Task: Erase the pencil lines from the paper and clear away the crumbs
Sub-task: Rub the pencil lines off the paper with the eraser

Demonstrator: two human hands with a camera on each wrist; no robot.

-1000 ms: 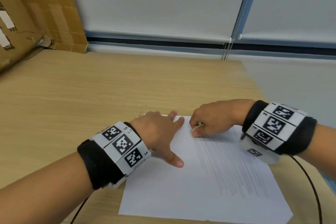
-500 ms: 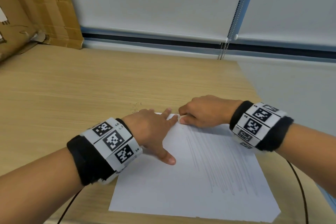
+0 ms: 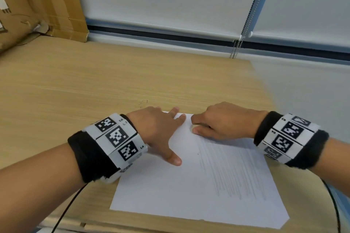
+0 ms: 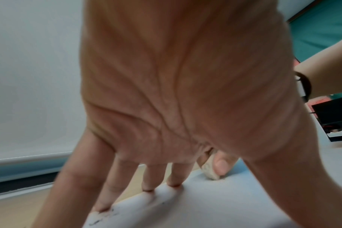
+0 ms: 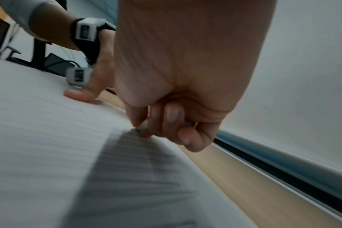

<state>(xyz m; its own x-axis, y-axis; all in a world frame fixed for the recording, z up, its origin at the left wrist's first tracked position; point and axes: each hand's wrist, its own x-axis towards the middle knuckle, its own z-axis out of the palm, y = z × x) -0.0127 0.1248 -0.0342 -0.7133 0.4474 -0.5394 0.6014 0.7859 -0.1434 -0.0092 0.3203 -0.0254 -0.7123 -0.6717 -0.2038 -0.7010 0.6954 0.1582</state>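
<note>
At the paper's (image 3: pixel 189 185) twelve o'clock edge, right hand (image 3: pixel 221 121) pinching the eraser (image 4: pixel 210 170) on the sheet, left hand (image 3: pixel 157 128) spread flat at nine o'clock: short firm strokes toward six o'clock along the pencil lines (image 3: pixel 233 172), sheet kept pinned against creasing

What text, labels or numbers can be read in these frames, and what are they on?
"L2" on the left wristband, beside its top square code.
"L4" on the same wristband, beside its bottom square code.
A faint label between them looks like "L3"; not certain.
Small labels on the right wristband: too blurred to read.
Dark print on the cardboard: unreadable.
The paper has only pencil lines, no writing.
</note>
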